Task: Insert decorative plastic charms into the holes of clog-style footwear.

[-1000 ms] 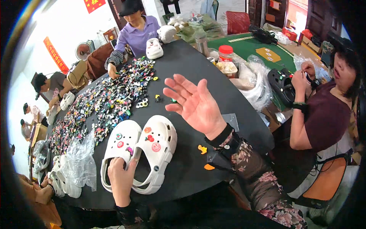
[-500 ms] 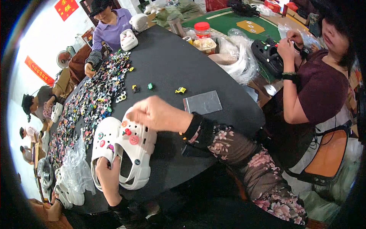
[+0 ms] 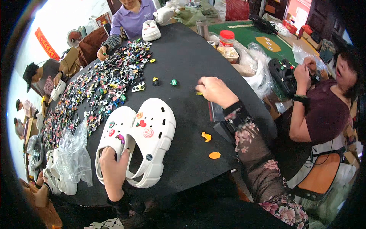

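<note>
A pair of white clogs lies on the black table in front of me, the left clog [image 3: 118,121] beside the right clog [image 3: 160,118]. Colourful shoe charms sit in the holes of both, among them a red cherry charm [image 3: 141,123]. My left hand [image 3: 114,168] grips the left clog at its foot opening, fingers inside and thumb toward the other clog. Farther right, my right hand [image 3: 216,91] is closed with its fingertips down on a small yellow charm [image 3: 199,93], mostly hidden beneath them. A green charm [image 3: 174,82] and a black-and-yellow charm [image 3: 155,81] lie left of that hand.
A heap of loose charms [image 3: 103,82] covers the table's left side. Two orange charms, one a flat oval [image 3: 214,155], lie near my right forearm, beside a clear plastic bag [image 3: 216,111]. Co-workers sit around; one at the right handles something near a black clog [image 3: 283,76].
My right hand has moved from over the right clog's toe rightward to the yellow charm. My left hand stays on the left clog. The whole view has shifted somewhat.
</note>
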Motion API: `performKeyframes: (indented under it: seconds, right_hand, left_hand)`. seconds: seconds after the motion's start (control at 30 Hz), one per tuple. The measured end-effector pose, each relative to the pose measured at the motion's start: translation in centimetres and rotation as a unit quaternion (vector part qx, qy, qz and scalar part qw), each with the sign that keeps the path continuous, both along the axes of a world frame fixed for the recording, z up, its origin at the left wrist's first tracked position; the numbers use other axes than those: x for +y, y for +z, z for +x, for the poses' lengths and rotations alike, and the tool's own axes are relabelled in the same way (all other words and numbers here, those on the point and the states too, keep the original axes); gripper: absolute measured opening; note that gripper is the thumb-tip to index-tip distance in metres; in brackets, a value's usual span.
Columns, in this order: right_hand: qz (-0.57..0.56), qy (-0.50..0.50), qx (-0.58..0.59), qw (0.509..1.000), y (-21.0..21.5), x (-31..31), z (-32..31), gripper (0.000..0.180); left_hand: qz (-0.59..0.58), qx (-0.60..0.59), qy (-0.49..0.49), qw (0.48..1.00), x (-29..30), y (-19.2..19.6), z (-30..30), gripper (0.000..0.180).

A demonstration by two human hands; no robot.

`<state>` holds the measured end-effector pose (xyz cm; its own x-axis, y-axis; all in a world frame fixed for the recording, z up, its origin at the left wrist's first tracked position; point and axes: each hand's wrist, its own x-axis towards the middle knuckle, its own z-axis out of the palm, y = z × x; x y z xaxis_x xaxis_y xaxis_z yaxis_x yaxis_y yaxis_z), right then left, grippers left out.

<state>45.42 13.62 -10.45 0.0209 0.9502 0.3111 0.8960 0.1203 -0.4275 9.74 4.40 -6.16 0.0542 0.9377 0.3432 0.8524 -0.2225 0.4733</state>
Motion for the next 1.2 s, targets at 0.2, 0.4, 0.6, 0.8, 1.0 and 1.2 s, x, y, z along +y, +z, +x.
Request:
performKeyframes:
  seconds: [0.2,0.4,0.6,0.8,1.0,1.2]
  right_hand:
    - [0.076,0.095,0.286,0.951,0.8,0.5,-1.9,0.022]
    - [0.002,0.071,0.429,0.900,2.4,-0.6,-3.5,0.023]
    - [-0.027,0.127,0.420,0.898,2.0,-1.1,-5.4,0.023]
    - [0.057,0.117,0.145,0.981,0.3,-1.5,-5.4,0.023]
    - [0.091,0.086,0.173,0.977,0.8,-1.8,-5.6,0.020]
    - [0.363,0.103,0.246,0.893,4.1,-2.9,-5.7,0.016]
  left_hand:
    - [0.014,-0.003,-0.029,0.999,0.0,-0.1,0.0,0.026]
    - [0.000,0.016,-0.074,0.997,-0.2,-0.1,0.4,0.024]
    - [0.021,0.025,-0.074,0.997,0.1,-0.2,-0.2,0.023]
    - [0.003,0.051,-0.064,0.997,1.1,1.0,-0.8,0.030]
    - [0.012,0.090,-0.083,0.992,2.5,2.5,0.7,0.031]
    - [0.007,0.055,-0.145,0.988,4.9,3.7,5.0,0.033]
